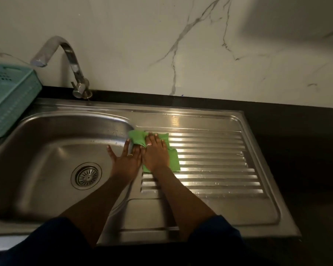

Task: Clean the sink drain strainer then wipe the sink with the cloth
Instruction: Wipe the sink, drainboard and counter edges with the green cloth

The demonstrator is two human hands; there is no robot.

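Your sink (46,150) is steel, its ribbed drainboard (210,169) on the right. The green cloth (174,159) lies at the drainboard's near-left corner, by the basin edge. Your right hand (155,153) presses flat on it, fingers spread; your left hand (126,161) is open beside it, fingertips on the cloth's edge. Wipe along the ribs, pressing evenly. The strainer (87,176) sits in the drain; dim light hides whether it is clean.
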